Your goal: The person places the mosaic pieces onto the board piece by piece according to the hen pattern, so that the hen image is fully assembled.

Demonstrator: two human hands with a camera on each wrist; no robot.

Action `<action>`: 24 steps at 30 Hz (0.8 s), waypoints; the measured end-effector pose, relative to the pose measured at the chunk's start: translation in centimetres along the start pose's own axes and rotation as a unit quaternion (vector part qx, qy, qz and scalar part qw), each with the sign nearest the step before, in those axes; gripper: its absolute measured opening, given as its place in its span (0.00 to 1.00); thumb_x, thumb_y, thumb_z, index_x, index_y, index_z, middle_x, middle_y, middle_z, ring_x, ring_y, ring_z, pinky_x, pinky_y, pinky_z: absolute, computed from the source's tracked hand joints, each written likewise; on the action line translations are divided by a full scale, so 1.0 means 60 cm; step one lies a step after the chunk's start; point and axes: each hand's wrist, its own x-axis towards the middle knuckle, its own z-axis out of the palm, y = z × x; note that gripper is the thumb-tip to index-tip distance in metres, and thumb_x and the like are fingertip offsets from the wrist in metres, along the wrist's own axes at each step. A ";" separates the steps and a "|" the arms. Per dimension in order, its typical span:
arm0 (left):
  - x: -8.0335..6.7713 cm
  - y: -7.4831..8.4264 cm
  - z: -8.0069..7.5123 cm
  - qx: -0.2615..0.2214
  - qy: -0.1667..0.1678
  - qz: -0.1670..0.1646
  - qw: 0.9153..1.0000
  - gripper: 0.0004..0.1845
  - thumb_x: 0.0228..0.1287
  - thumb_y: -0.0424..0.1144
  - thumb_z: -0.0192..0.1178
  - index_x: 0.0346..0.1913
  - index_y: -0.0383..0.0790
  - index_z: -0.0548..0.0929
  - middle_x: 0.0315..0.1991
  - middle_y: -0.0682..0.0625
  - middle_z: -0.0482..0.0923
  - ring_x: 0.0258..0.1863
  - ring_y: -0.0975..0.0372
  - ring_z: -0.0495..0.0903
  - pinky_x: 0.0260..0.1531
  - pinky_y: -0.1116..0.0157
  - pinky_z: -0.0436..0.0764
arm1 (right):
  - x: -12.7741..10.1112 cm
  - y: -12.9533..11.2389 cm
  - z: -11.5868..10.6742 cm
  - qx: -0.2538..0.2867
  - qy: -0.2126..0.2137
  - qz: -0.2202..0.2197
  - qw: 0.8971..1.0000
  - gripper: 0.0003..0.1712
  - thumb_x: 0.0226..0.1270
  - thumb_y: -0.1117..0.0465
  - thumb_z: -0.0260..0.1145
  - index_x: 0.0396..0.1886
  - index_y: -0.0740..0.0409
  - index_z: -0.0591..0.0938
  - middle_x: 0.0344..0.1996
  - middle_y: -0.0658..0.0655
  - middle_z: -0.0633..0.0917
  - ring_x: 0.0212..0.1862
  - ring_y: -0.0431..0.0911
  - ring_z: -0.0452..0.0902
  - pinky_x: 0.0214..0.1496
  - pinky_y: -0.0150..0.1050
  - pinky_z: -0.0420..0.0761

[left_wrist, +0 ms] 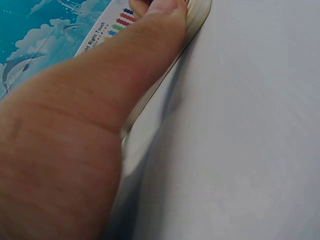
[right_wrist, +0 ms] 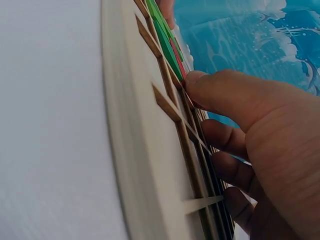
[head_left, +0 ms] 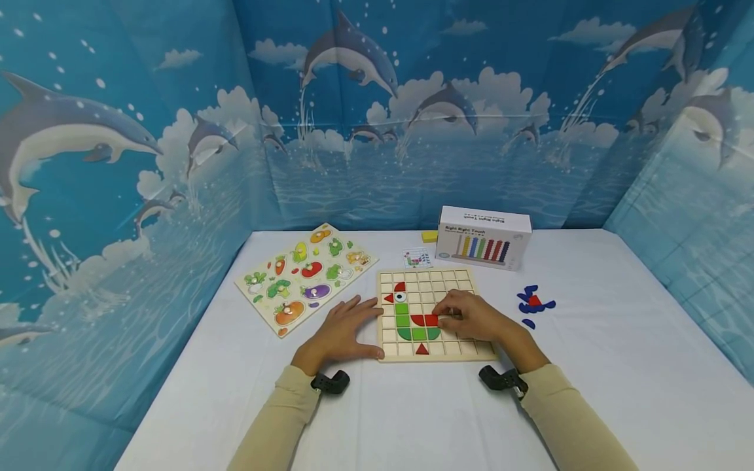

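Note:
A wooden grid board (head_left: pixel 389 351) lies on the table, with green, red and white tiles set in its cells in a bird-like shape. My left hand (head_left: pixel 341 330) rests at the board's left edge, fingers spread and thumb at the near corner. In the left wrist view the thumb (left_wrist: pixel 150 45) touches the rim. Over the board's middle, my right hand (head_left: pixel 471 315) pinches a red tile (head_left: pixel 432 320) between thumb and fingertips, beside another red piece. In the right wrist view its thumb (right_wrist: pixel 215 90) is at the red tile; the other fingers are bent over the grid.
A vegetable puzzle board (head_left: pixel 300 281) lies at the left. Behind the grid are a small pattern card (head_left: pixel 417 258), a yellow block (head_left: pixel 429 236) and a white toy box (head_left: pixel 483 239). Loose blue pieces (head_left: pixel 528 323) and a red one (head_left: pixel 534 301) lie at the right.

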 end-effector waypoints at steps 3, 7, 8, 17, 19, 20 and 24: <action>0.001 -0.001 0.000 0.004 -0.003 -0.003 1.000 0.52 0.51 0.78 0.62 0.76 0.58 0.66 0.80 0.59 0.52 0.79 0.52 0.44 0.74 0.46 0.46 | 0.001 0.000 0.001 -0.004 0.005 -0.008 1.000 0.11 0.67 0.59 0.73 0.48 0.45 0.89 0.42 0.43 0.81 0.44 0.45 0.72 0.51 0.45 0.76; 0.003 -0.003 0.001 0.006 -0.005 -0.005 1.000 0.52 0.51 0.78 0.61 0.77 0.59 0.66 0.80 0.60 0.52 0.79 0.52 0.44 0.74 0.46 0.46 | 0.001 -0.001 0.002 -0.007 0.009 -0.013 1.000 0.11 0.67 0.59 0.73 0.48 0.47 0.89 0.41 0.43 0.81 0.43 0.45 0.72 0.50 0.46 0.76; 0.003 -0.003 0.001 0.006 -0.005 -0.005 1.000 0.52 0.51 0.78 0.62 0.77 0.59 0.66 0.80 0.60 0.52 0.79 0.52 0.44 0.74 0.46 0.46 | 0.001 -0.002 0.002 -0.006 0.009 -0.013 1.000 0.11 0.67 0.59 0.73 0.48 0.47 0.89 0.41 0.43 0.81 0.43 0.45 0.72 0.50 0.46 0.76; 0.002 0.000 -0.003 0.000 -0.002 -0.002 1.000 0.51 0.51 0.77 0.63 0.76 0.58 0.67 0.80 0.58 0.53 0.79 0.51 0.45 0.74 0.46 0.46 | 0.002 -0.003 0.001 -0.007 0.007 -0.001 1.000 0.11 0.67 0.59 0.73 0.48 0.45 0.89 0.43 0.43 0.82 0.46 0.45 0.73 0.54 0.48 0.76; 0.002 -0.001 -0.003 0.000 -0.003 -0.001 1.000 0.51 0.51 0.78 0.62 0.76 0.57 0.67 0.80 0.58 0.53 0.79 0.51 0.45 0.74 0.46 0.46 | 0.002 -0.001 0.002 -0.006 0.007 -0.003 1.000 0.11 0.67 0.59 0.73 0.48 0.45 0.89 0.43 0.43 0.82 0.45 0.45 0.73 0.53 0.48 0.76; 0.002 -0.001 -0.002 0.000 -0.003 -0.001 1.000 0.51 0.51 0.78 0.62 0.76 0.57 0.67 0.80 0.58 0.53 0.79 0.51 0.45 0.74 0.46 0.46 | 0.003 0.000 0.002 -0.004 0.007 -0.005 1.000 0.11 0.67 0.59 0.73 0.48 0.45 0.89 0.43 0.43 0.82 0.45 0.45 0.73 0.53 0.47 0.76; 0.002 -0.001 -0.003 0.001 -0.007 -0.004 1.000 0.52 0.50 0.78 0.62 0.76 0.58 0.67 0.80 0.59 0.52 0.79 0.52 0.45 0.74 0.46 0.46 | 0.003 0.002 0.003 0.001 0.008 -0.009 1.000 0.11 0.67 0.59 0.73 0.48 0.45 0.89 0.42 0.43 0.82 0.44 0.45 0.73 0.51 0.46 0.76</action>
